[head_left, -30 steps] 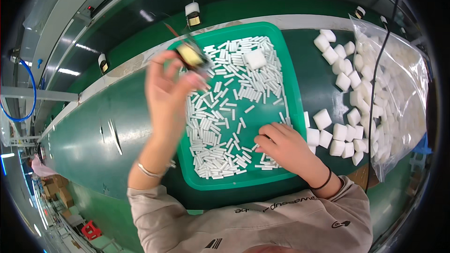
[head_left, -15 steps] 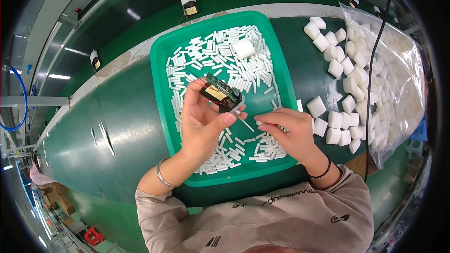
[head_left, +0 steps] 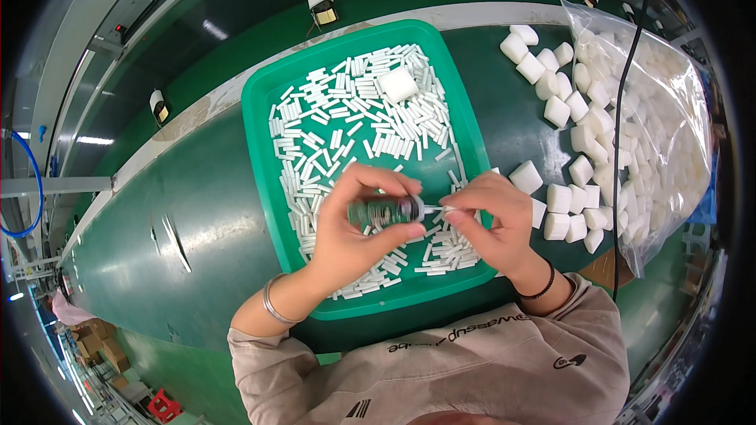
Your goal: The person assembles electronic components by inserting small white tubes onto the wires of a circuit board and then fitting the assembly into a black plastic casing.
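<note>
My left hand (head_left: 340, 240) is closed round a small black electronic device (head_left: 381, 210) with a green circuit board, held sideways over the tray and smeared by motion. A thin white stem (head_left: 431, 208) sticks out of its right end. My right hand (head_left: 502, 216) pinches a small white piece (head_left: 446, 209) between thumb and fingertips at the stem's tip; whether the piece is around the stem or only against it I cannot tell. Beneath both hands lies a green tray (head_left: 262, 159) with many short white tubes (head_left: 398, 122) scattered in it.
A white padded block (head_left: 398, 85) rests on the tubes at the tray's far side. To the right, similar blocks (head_left: 558, 199) spill from a clear plastic bag (head_left: 669, 122), with a black cable (head_left: 621, 102) hanging across it. Tweezers (head_left: 176, 242) lie on the green bench (head_left: 216, 197) at left.
My left hand has turned the device from tilted to nearly level, its stem now pointing right. The stem's tip and the piece in my right hand have come together.
</note>
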`<act>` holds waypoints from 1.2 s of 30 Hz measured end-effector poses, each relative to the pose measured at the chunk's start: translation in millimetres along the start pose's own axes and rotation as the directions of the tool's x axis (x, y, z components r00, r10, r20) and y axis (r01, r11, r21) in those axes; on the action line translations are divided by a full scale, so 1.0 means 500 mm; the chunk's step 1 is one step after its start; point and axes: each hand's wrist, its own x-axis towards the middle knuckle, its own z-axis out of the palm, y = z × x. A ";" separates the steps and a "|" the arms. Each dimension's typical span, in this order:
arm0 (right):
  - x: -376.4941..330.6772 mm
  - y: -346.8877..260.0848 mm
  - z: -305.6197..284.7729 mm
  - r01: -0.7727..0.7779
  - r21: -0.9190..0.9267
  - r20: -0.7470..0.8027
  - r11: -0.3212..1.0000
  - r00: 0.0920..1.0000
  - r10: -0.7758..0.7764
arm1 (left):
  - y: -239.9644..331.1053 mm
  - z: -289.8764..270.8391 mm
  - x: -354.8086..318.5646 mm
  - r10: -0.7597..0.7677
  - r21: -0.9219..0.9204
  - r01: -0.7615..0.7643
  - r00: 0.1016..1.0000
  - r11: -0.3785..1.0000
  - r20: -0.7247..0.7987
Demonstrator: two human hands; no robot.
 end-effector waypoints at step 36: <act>-0.017 0.065 -0.089 -0.363 -0.150 -0.114 0.919 0.930 0.349 | 0.018 0.007 -0.004 -0.334 -0.159 0.319 0.939 0.934 -0.079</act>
